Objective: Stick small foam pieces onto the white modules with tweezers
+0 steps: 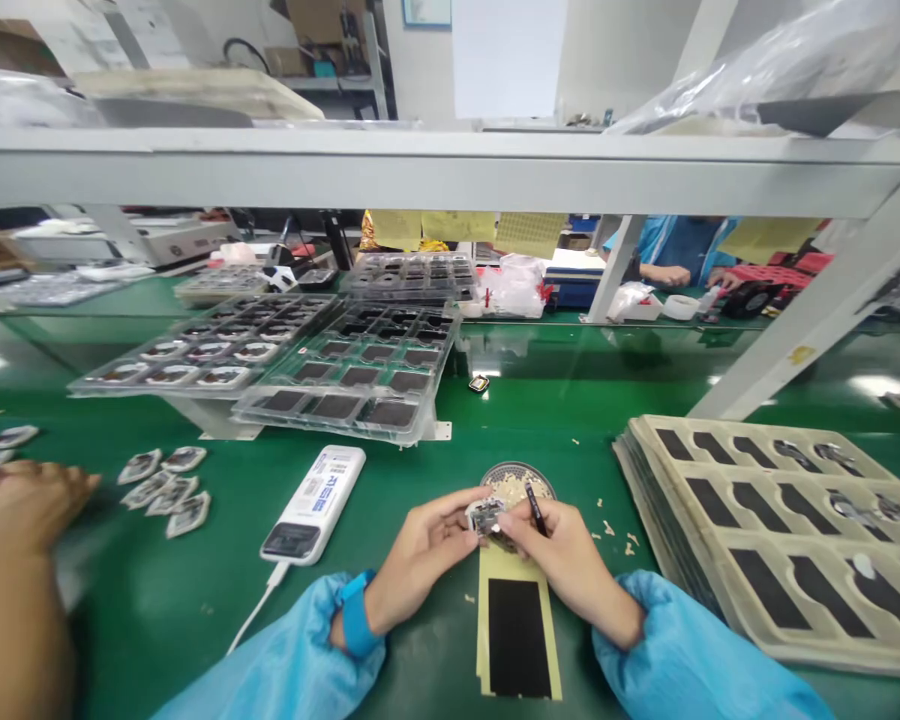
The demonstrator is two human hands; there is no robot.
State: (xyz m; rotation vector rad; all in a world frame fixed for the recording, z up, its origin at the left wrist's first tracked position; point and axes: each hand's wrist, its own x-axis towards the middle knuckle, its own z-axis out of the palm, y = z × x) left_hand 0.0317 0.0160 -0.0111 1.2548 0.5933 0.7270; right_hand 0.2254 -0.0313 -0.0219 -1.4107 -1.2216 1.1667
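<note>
My left hand (436, 542) pinches a small white-rimmed electronic part (481, 516) by its left edge and underside. A slim black tool (535, 508), like a pair of tweezers, is gripped in my right hand (566, 555); its far end points up and its tip is hidden. The fingertips of that hand touch the part's right side. Just behind the part stands a round dish (521, 474) with many small cream-coloured pieces. Under both hands lies a yellow sheet (483, 640) with a black rectangle (519, 637) on it.
Left of my hands lies a white power bank (316, 500) with a cable. Several similar parts (187, 512) lie beside another person's hand (22, 500). Clear trays (345, 405) stand behind, stacked cream trays (765, 480) at right. A metal shelf beam (420, 180) crosses above.
</note>
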